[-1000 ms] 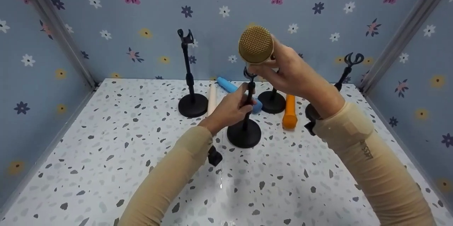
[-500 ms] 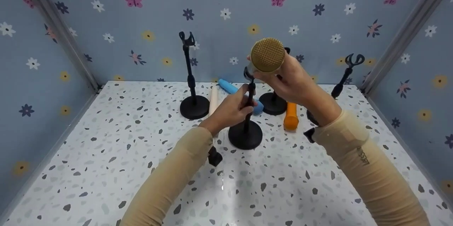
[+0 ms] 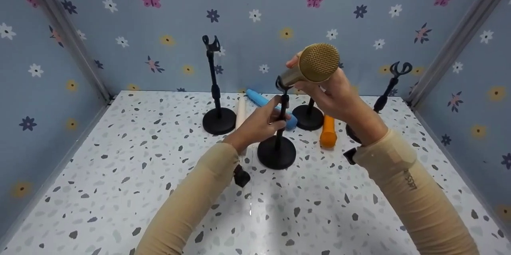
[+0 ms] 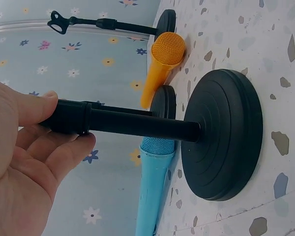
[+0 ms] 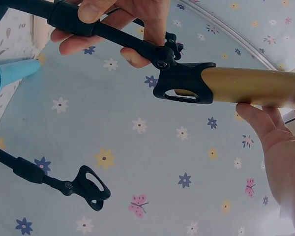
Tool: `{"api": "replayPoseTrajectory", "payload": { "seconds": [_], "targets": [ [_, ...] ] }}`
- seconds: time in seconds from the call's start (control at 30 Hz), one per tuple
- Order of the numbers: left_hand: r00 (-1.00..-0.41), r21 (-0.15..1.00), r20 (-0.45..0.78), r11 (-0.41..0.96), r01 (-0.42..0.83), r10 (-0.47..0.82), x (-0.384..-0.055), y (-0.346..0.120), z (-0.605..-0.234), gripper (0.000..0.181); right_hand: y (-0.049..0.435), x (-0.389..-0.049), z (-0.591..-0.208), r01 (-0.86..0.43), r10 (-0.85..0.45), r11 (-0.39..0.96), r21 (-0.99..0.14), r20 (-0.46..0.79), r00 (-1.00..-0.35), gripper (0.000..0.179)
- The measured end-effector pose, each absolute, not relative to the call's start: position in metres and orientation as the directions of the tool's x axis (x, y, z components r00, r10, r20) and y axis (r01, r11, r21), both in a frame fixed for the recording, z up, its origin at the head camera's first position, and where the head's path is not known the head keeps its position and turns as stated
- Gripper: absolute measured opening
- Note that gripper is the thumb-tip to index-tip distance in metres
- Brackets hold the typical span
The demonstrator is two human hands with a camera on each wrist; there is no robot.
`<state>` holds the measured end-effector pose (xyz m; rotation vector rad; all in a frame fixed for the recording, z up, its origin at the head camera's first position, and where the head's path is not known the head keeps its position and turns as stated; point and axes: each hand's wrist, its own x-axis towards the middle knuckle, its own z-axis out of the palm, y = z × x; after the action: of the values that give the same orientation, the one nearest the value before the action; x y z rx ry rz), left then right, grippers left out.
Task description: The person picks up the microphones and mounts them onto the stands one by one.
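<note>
My right hand [image 3: 337, 91] holds a gold microphone [image 3: 319, 62] by its handle, the mesh head tilted up toward the right. In the right wrist view, the tail of the microphone's handle [image 5: 250, 86] sits inside the black clip [image 5: 184, 81] of a desk stand. My left hand [image 3: 257, 125] grips that stand's pole below the clip, thumb on one side and fingers on the other. The stand's round base [image 4: 221, 135] rests on the speckled tabletop.
Other black stands, one at left [image 3: 218, 121], one behind [image 3: 307, 117] and one at right [image 3: 383, 99], surround the work. A blue microphone [image 3: 257, 97], an orange microphone [image 3: 328, 133] and a pale one [image 3: 241, 113] lie on the table. Flowered walls enclose it.
My right hand has moved the gold microphone right and slightly down, tilting its head to the right, with its handle end coming to the clip. My left hand stays on the pole.
</note>
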<state>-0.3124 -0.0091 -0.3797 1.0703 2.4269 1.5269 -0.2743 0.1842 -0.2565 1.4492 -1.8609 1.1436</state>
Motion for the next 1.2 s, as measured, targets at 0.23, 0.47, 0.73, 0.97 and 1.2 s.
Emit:
{"api": "replayPoseTrajectory", "payload": {
  "seconds": [0.23,0.47,0.73,0.97,1.2],
  "targets": [
    [-0.749,0.824,0.276,0.253,0.507,0.602,-0.315,-0.009,-0.381,0.044,0.185,-0.282,-0.264,-0.939,-0.518,0.099,-0.328,0.789,-0.33,0.032],
    [-0.725,0.811,0.31,0.227,0.539,0.614,-0.316,-0.009,-0.383,0.039,0.185,-0.282,-0.266,-0.935,-0.514,0.115,-0.336,0.785,-0.346,0.03],
    [-0.713,0.81,0.332,0.2,0.551,0.618,-0.318,-0.009,-0.383,0.039,0.182,-0.284,-0.266,-0.937,-0.501,0.106,-0.332,0.796,-0.339,0.031],
    [-0.711,0.81,0.339,0.193,0.553,0.616,-0.318,-0.008,-0.382,0.041,0.182,-0.287,-0.267,-0.931,-0.494,0.12,-0.345,0.792,-0.358,0.031],
    [-0.737,0.816,0.313,0.228,0.532,0.6,-0.316,-0.009,-0.383,0.04,0.179,-0.291,-0.27,-0.938,-0.498,0.098,-0.333,0.8,-0.336,0.031]
  ]
}}
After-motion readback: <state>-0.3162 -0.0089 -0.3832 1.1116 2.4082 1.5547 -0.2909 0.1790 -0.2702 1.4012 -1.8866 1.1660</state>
